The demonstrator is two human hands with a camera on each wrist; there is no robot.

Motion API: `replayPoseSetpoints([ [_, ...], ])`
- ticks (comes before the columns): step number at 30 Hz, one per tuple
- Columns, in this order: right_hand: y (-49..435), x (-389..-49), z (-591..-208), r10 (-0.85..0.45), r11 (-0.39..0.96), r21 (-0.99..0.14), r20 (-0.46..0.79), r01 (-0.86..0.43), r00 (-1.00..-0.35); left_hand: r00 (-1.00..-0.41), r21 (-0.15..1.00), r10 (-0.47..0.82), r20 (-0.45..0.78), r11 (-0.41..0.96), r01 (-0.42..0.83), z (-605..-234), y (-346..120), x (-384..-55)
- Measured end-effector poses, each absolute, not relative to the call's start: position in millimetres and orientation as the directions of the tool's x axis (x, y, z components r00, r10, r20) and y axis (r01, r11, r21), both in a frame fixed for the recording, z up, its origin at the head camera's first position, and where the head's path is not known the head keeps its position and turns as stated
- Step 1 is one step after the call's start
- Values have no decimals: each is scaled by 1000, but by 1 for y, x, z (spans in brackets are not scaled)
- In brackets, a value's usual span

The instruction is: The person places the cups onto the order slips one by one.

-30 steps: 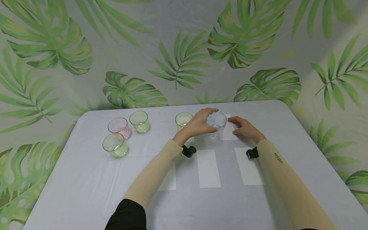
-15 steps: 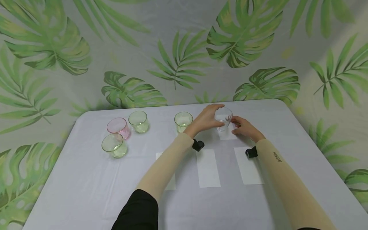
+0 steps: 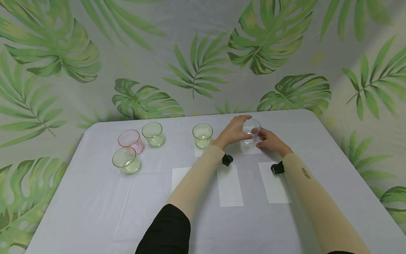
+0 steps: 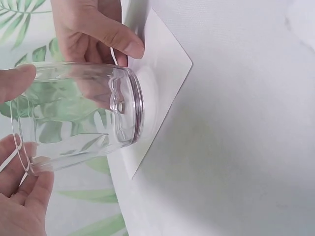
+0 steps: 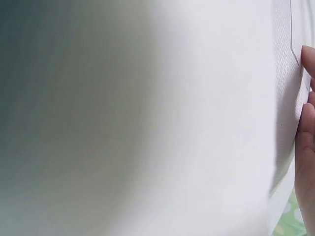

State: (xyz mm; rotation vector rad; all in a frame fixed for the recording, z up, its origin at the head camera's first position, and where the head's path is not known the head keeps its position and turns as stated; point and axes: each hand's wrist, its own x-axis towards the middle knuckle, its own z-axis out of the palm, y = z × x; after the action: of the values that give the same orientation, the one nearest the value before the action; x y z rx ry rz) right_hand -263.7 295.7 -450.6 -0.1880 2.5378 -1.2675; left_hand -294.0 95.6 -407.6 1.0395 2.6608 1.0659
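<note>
My left hand grips a clear drinking glass near its rim, thumb on one side and fingers on the other. The glass is upright at the table's back right, over a white paper. Whether its base touches the paper, I cannot tell. Close to the glass's right side, my right hand has loosely bent fingers, with its thumb by the paper; nothing is seen held in it. In the right wrist view only a few of its fingers show at the right edge, and most of that view is blurred white.
A green-tinted glass stands left of my left hand, at another paper. Farther left are two more green glasses and a pink glass. Papers lie in a front row on the white-covered table.
My left hand has carried the clear glass to the right, over the back right paper and up beside my right hand. The right hand has stayed nearly still.
</note>
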Motion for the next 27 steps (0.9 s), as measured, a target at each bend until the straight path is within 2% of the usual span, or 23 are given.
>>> replayPoseSetpoints([
  [12, 297, -263, -451, -252, 579, -815, -204, 22, -946, -790, 619, 597, 135, 572, 538, -416, 106, -295],
  [27, 300, -265, -455, -271, 565, -825, -180, -5, -946, -781, 596, 607, 149, 575, 560, -417, 107, -293],
])
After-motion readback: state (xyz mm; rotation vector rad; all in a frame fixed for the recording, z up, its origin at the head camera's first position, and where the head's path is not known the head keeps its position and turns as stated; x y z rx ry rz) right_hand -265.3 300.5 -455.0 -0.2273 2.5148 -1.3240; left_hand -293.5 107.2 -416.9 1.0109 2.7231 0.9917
